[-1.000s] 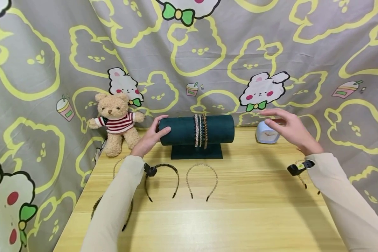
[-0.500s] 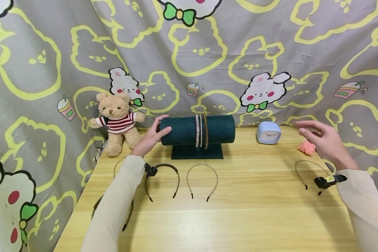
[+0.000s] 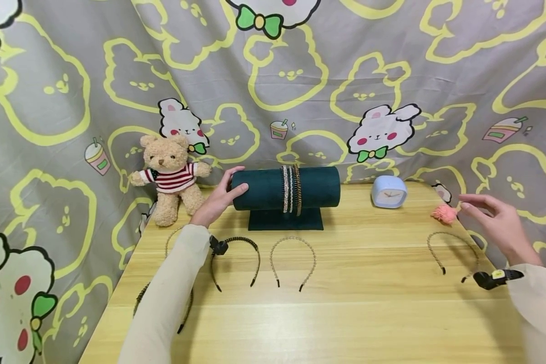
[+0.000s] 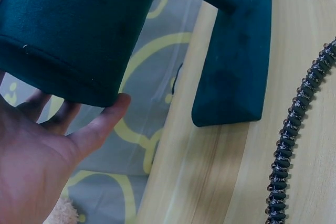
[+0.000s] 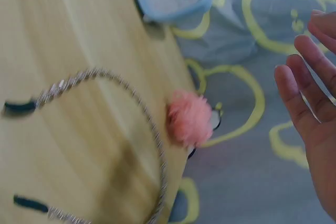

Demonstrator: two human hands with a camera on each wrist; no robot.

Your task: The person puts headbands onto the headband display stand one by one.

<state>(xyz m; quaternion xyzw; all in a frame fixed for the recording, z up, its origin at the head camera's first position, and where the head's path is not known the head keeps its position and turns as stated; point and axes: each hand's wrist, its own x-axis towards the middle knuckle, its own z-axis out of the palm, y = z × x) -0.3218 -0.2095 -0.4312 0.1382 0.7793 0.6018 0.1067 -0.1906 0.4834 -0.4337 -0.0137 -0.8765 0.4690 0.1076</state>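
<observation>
A dark green velvet headband stand (image 3: 255,189), a padded roll on a flat foot, stands at the back of the table. Several headbands (image 3: 291,189) are slipped round its middle. My left hand (image 3: 216,202) holds the roll's left end, thumb at the front; in the left wrist view, fingers (image 4: 100,127) reach round that end. My right hand (image 3: 500,222) hovers at the table's right edge with nothing in it, fingers spread in the right wrist view. Nearest to it are a pink fluffy ball (image 3: 445,214) and a beaded headband (image 3: 452,235), both lying apart from the hand.
A teddy bear (image 3: 170,172) in a striped shirt sits at the back left. A blue clock (image 3: 389,192) stands right of the stand. A clear beaded headband (image 3: 293,238) and a black one (image 3: 243,239) lie in front; others are partly hidden under my left arm.
My right hand has moved right and down, away from the clock and past the pink ball, uncovering clock, ball and right headband. My left hand has stayed on the stand.
</observation>
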